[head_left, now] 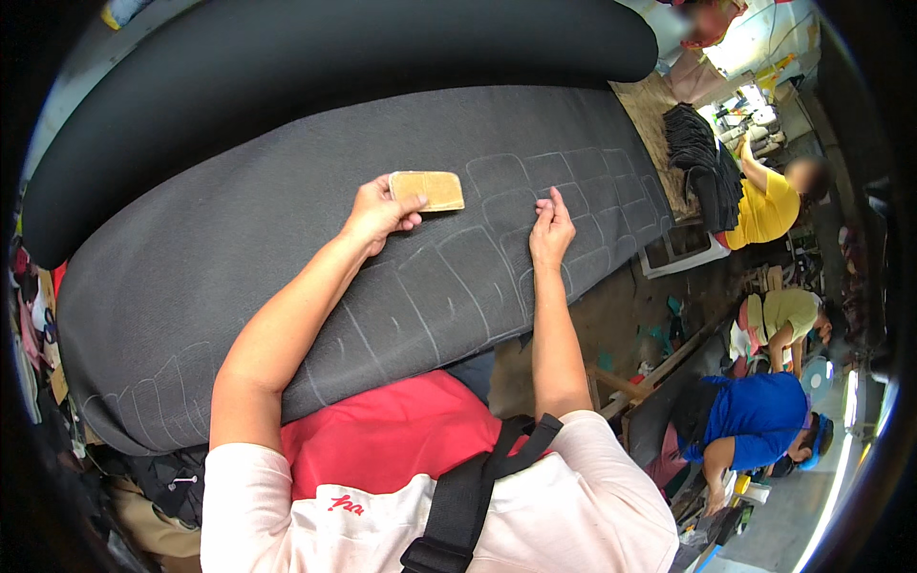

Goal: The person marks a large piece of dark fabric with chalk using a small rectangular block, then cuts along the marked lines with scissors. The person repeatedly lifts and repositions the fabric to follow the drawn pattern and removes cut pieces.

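Note:
Black fabric [287, 191] lies spread in front of me, with rows of pale chalk-like outlines of rounded rectangles along its near side and right part. My left hand [379, 212] grips a tan, flat rectangular template [435, 190] with rounded corners, thumb on top and fingers beneath. The template is at or just over the fabric, left of the drawn shapes; any gap is hard to judge. Over the outlines on the right is my right hand [552, 232], its fingers pinched together and pointing away from me. Whatever those fingertips hold is too small to make out.
A thick black fabric roll [382, 57] lies along the far side. Stacked black cut pieces [702, 153] rest at the right end. Beyond, people in a yellow shirt [767, 212], a pale green shirt [785, 315] and a blue shirt [750, 415] are at work.

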Demonstrator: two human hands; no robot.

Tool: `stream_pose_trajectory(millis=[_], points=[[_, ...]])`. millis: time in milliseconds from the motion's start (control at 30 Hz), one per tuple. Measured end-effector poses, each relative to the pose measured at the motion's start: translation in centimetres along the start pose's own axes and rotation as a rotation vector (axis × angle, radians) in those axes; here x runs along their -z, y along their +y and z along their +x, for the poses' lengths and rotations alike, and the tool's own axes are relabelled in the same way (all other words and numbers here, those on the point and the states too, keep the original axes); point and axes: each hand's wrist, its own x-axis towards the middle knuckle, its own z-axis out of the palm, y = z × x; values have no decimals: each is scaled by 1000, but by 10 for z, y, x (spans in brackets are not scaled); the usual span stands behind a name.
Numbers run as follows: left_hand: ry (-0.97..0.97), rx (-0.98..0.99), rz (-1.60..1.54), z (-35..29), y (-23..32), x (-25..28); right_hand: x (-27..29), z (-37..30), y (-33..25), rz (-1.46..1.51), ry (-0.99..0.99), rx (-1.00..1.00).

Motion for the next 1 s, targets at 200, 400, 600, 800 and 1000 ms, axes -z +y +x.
stream_pose_trajectory(millis=[200, 400, 600, 800, 1000], points=[[-361, 33, 585, 33, 9, 5, 0, 3, 0, -9, -17, -42], [-411, 196, 660, 71, 41, 1, 2, 0, -7, 50, 25, -84], [71, -393, 1285, 68, 31, -17, 1, 1, -9, 96, 62, -96], [5, -434, 1445, 43, -9, -29, 0, 1, -5, 92, 53, -80], [41, -522, 1439, 36, -24, -25, 1, 2, -7, -19, 80, 29]])
